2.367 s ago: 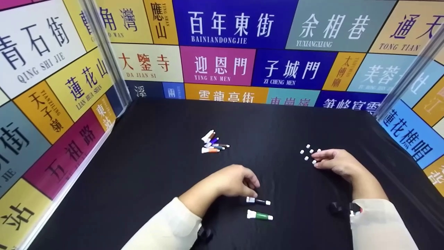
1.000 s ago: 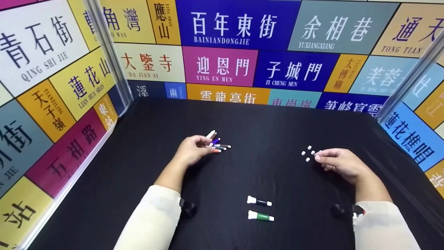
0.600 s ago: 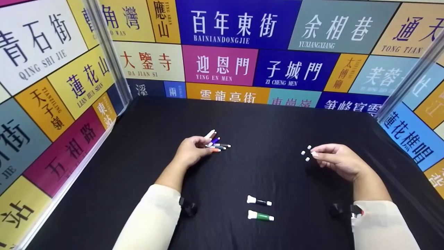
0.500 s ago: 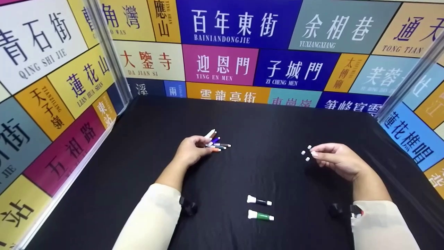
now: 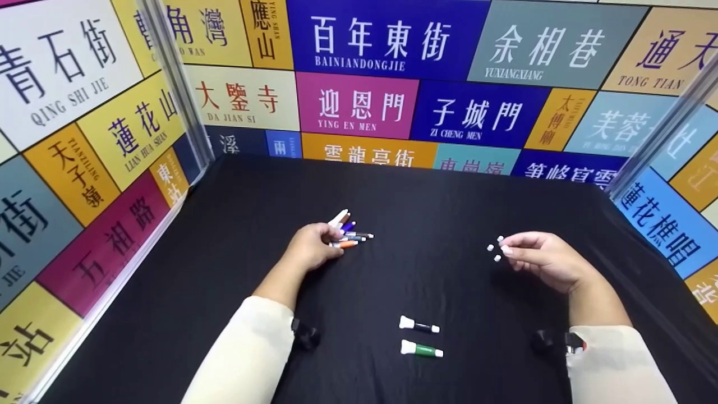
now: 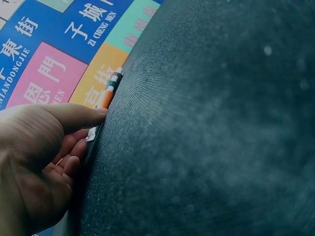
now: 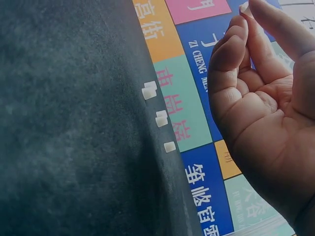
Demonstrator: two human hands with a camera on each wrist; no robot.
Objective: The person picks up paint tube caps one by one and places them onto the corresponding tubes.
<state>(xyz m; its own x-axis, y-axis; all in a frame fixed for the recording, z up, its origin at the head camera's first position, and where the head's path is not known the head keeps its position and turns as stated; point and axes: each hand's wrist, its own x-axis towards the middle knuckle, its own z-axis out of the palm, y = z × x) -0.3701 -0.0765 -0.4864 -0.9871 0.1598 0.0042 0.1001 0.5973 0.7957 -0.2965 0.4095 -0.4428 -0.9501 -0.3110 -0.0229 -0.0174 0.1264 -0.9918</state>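
My left hand is at a small pile of paint tubes, its thumb and fingers on either side of the end of an orange paint tube. The left wrist view shows the thumb straight across that tube, with fingers loosely bent behind its pale end. A purple tube, a brown tube and dark ones lie against it. Between thumb and index finger, my right hand pinches a small white cube. A few similar white cubes lie just left of its fingertips.
A black-labelled paint tube and a green one lie side by side nearer the front on the black cloth. Printed panels stand around the back and sides. Both wrists carry small black cameras.
My left hand has gone from beside the black tube to the pile, and its thumb has lately spread away from its fingers. White cubes near my right hand are fewer; it lifted a little.
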